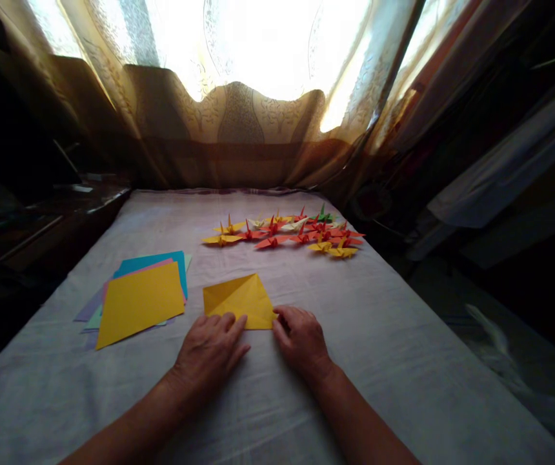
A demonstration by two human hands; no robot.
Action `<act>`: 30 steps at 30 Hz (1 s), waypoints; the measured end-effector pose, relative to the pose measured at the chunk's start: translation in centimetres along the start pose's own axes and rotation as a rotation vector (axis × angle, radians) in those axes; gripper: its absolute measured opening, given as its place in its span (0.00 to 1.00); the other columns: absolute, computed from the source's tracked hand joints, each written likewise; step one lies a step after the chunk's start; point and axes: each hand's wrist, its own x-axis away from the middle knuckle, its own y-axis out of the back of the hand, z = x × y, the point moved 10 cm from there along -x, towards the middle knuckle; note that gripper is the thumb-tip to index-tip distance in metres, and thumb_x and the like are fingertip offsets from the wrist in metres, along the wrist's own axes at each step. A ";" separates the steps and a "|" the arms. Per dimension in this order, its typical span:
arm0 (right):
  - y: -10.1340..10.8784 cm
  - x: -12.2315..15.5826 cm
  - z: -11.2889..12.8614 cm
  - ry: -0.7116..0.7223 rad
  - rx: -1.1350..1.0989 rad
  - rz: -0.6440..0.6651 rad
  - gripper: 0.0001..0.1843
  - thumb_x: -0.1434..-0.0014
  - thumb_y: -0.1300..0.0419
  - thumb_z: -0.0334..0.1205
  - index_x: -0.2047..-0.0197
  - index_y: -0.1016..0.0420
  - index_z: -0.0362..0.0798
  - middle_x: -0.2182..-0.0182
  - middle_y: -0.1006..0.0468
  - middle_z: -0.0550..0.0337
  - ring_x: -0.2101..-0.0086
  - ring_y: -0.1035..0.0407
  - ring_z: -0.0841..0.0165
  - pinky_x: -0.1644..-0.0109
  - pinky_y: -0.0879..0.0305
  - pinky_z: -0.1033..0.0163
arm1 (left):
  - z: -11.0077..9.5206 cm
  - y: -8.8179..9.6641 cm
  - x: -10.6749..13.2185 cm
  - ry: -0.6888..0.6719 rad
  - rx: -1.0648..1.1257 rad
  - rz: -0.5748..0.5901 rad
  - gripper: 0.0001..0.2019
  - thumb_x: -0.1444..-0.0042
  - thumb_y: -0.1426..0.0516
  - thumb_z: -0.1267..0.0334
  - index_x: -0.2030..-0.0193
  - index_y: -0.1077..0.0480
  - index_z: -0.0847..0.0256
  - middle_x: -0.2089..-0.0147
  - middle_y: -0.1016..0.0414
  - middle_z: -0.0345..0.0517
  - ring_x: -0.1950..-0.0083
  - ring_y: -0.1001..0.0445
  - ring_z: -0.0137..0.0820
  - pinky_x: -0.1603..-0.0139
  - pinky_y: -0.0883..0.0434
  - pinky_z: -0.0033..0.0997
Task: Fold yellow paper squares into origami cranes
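A partly folded sheet of yellow origami paper (246, 298) lies on the cloth-covered table, with crease lines across it. My left hand (212, 342) rests on its near left edge, fingers stretched out and thumb apart. At the right corner, my right hand (302, 337) pinches the paper between thumb and forefinger. To the left is a fanned stack of coloured paper sheets (142, 300), yellow on top, with blue, pink, green and purple edges showing beneath.
Several folded paper cranes (272, 241) in red, yellow, white and green stand in a group toward the back right. A white cloth (379, 387) covers the table. Behind it hangs a backlit curtain (239, 123). Dark furniture and hanging fabric flank the sides.
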 end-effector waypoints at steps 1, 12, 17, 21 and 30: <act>0.0 0.0 0.0 0.018 -0.037 -0.003 0.10 0.42 0.43 0.31 0.59 0.24 0.48 0.64 0.18 0.57 0.63 0.25 0.64 0.56 0.38 0.60 | 0.0 -0.1 -0.3 -0.005 0.000 -0.001 0.20 0.37 0.43 0.58 0.40 0.30 0.59 0.47 0.24 0.54 0.50 0.25 0.44 0.49 0.30 0.45; 0.2 0.1 0.8 0.121 -0.264 0.043 0.10 0.44 0.44 0.30 0.64 0.23 0.51 0.69 0.18 0.61 0.67 0.25 0.66 0.59 0.33 0.62 | 0.9 -1.1 -2.9 -0.167 0.054 -0.128 0.21 0.38 0.44 0.46 0.43 0.29 0.52 0.46 0.28 0.53 0.43 0.30 0.45 0.39 0.38 0.49; 1.9 -0.5 -0.2 0.192 -0.103 -0.083 0.22 0.48 0.47 0.24 0.53 0.24 0.49 0.55 0.20 0.53 0.54 0.28 0.62 0.49 0.33 0.58 | 1.9 -1.6 -3.6 -0.335 0.134 -0.144 0.22 0.36 0.48 0.43 0.42 0.30 0.50 0.43 0.29 0.51 0.38 0.33 0.43 0.31 0.49 0.51; 1.5 -1.5 -1.5 0.177 0.187 -0.081 0.24 0.45 0.44 0.25 0.48 0.23 0.54 0.43 0.28 0.48 0.44 0.35 0.56 0.45 0.37 0.50 | 2.0 -1.0 -4.1 -0.424 0.188 -0.119 0.21 0.35 0.50 0.43 0.45 0.29 0.50 0.44 0.28 0.48 0.39 0.30 0.40 0.28 0.58 0.51; 0.6 -2.3 1.8 0.435 0.333 -0.058 0.04 0.39 0.38 0.36 0.64 0.21 0.52 0.45 0.23 0.53 0.44 0.35 0.58 0.41 0.44 0.51 | -0.9 0.7 -4.3 -0.578 0.189 -0.192 0.20 0.32 0.53 0.45 0.60 0.28 0.56 0.53 0.21 0.42 0.41 0.29 0.37 0.27 0.68 0.49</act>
